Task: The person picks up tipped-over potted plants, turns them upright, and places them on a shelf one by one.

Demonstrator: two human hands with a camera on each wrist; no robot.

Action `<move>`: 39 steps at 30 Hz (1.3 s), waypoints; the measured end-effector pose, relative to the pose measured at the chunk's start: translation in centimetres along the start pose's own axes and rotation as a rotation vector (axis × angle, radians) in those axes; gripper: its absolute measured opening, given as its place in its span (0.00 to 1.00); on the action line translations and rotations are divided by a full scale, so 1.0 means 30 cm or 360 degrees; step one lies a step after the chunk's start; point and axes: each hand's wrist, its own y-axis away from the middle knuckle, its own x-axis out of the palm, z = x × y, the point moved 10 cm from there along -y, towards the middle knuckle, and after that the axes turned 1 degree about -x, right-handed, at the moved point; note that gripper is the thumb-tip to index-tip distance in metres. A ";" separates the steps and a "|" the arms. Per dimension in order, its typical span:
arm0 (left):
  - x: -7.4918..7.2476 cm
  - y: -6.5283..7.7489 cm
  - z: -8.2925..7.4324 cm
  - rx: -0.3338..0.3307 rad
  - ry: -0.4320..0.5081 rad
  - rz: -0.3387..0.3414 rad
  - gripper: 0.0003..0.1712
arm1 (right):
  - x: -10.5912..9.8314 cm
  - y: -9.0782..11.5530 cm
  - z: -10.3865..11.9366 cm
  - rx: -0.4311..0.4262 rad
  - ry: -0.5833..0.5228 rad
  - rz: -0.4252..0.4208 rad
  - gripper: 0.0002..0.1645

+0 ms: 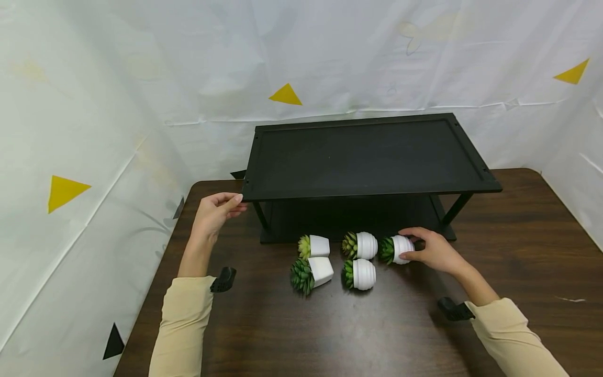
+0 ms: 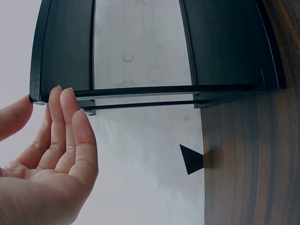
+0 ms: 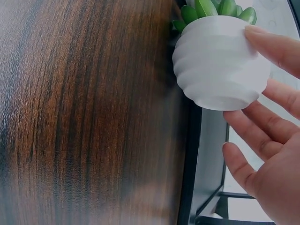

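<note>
My left hand (image 1: 213, 215) pinches the near left corner of a black two-tier shelf (image 1: 363, 157), thumb on the upper board's outer face and fingers behind it, as the left wrist view shows. At the shelf's front right, my right hand (image 1: 435, 252) holds a small potted succulent (image 3: 218, 63) by its ribbed, round white pot, thumb on one side and fingers on the other. The plant lies sideways, leaves pointing left. Beside it lie two more succulents in round white pots, a rear one (image 1: 367, 245) and a front one (image 1: 365, 274).
Further left, a light green succulent (image 1: 319, 245) and a dark green one (image 1: 322, 270) lie sideways in tapered white pots. The shelf's lower board (image 1: 306, 220) rests on the dark wooden table (image 1: 292, 335). White sheeting (image 1: 212, 63) with yellow triangles hangs behind and at the sides.
</note>
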 end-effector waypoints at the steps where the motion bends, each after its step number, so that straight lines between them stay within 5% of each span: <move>1: -0.001 0.000 0.000 0.0002 -0.0006 -0.0001 0.20 | -0.001 0.001 0.000 -0.0002 0.0002 0.0000 0.31; 39: -0.004 -0.004 0.005 -0.0001 -0.0030 -0.0013 0.18 | -0.013 0.027 -0.032 0.0002 -0.0101 0.0051 0.32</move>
